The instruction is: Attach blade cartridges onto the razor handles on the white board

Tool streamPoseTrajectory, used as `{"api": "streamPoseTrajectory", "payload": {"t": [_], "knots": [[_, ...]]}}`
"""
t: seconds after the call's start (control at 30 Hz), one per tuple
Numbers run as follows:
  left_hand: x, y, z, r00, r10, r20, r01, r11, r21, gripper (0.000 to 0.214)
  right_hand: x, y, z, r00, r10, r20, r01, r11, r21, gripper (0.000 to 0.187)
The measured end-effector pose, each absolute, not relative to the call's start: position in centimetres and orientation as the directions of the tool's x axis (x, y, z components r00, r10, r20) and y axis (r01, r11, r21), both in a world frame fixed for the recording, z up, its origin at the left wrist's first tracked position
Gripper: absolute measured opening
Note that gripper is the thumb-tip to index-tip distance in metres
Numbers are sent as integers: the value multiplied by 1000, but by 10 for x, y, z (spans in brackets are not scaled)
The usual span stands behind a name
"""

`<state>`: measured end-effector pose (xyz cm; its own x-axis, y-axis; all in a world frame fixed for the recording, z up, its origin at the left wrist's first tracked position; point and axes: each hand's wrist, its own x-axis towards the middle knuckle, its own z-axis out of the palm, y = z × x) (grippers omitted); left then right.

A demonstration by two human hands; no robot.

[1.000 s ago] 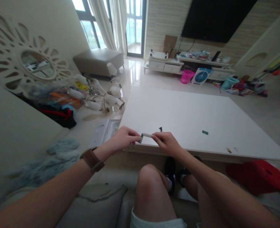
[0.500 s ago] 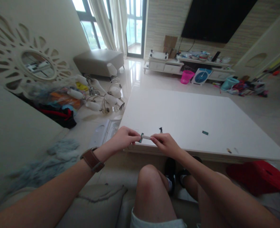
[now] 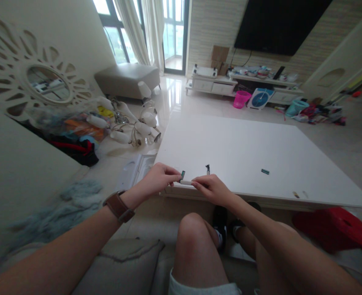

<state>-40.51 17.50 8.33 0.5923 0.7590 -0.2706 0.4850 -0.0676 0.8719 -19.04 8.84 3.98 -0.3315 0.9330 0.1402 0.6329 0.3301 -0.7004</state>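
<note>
Between my hands, over the near edge of the white table (image 3: 230, 147), is a razor with a pale handle (image 3: 186, 182) and a dark green blade cartridge (image 3: 183, 175). My left hand (image 3: 161, 179) is closed, its fingertips pinching the cartridge at the handle's left end. My right hand (image 3: 211, 188) is closed round the handle's other end. Whether cartridge and handle are locked together, I cannot tell. A dark-headed razor handle (image 3: 208, 168) lies just behind my right hand, partly covered by it. Farther right on the table is another green cartridge (image 3: 265, 171).
Small brownish bits (image 3: 296, 194) lie near the table's front right edge. A red object (image 3: 334, 229) is below that edge. A chandelier with white shades (image 3: 134, 127) rests on the floor at left. My knees are under my arms.
The cartridge has turned and now sticks up from the handle's end. The handle has dropped slightly and shifted left with my right hand. My left hand has barely moved.
</note>
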Motion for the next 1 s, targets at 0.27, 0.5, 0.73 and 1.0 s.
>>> {"api": "streamPoseTrajectory", "payload": {"t": [0.27, 0.5, 0.73, 1.0], "knots": [[-405, 175, 84, 592, 761, -266, 477, -65, 876, 29, -191, 88, 40, -343, 929, 140, 617, 335, -712, 37], [-405, 176, 82, 586, 764, -272, 472, -49, 880, 29, -192, 88, 40, -353, 926, 132, 621, 337, -707, 35], [-405, 177, 80, 564, 774, -288, 480, -23, 877, 33, -191, 87, 39, -373, 918, 136, 630, 358, -689, 33], [-405, 177, 80, 569, 775, -276, 468, -29, 883, 32, -191, 87, 39, -375, 917, 138, 632, 362, -685, 32]]}}
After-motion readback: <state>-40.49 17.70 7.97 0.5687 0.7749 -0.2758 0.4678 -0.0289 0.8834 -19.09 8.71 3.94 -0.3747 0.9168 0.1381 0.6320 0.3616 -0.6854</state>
